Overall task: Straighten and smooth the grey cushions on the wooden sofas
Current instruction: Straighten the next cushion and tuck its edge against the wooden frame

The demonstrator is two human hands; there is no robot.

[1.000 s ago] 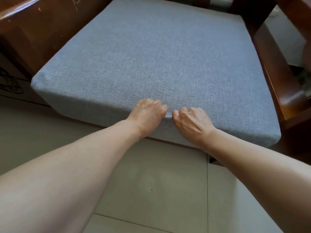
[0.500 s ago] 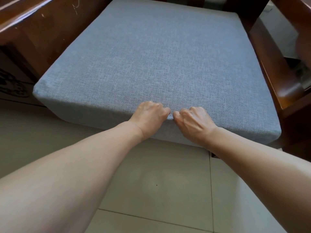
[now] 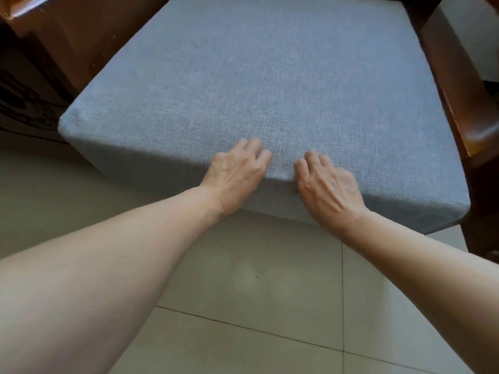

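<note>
A grey cushion [image 3: 270,85] fills the seat of a wooden sofa [image 3: 456,85], lying flat between dark armrests at left and right, with its near edge overhanging a pale tiled floor [image 3: 270,306]. Both hands lie on that near edge, just beside each other but apart. The left hand [image 3: 237,171] rests over the edge with its fingers bent onto the top fabric, pressing rather than clutching. The right hand [image 3: 328,182] lies the same way, fingers laid on top and slightly blurred. Neither grip holds any fold of cloth. The fabric looks smooth.
</note>
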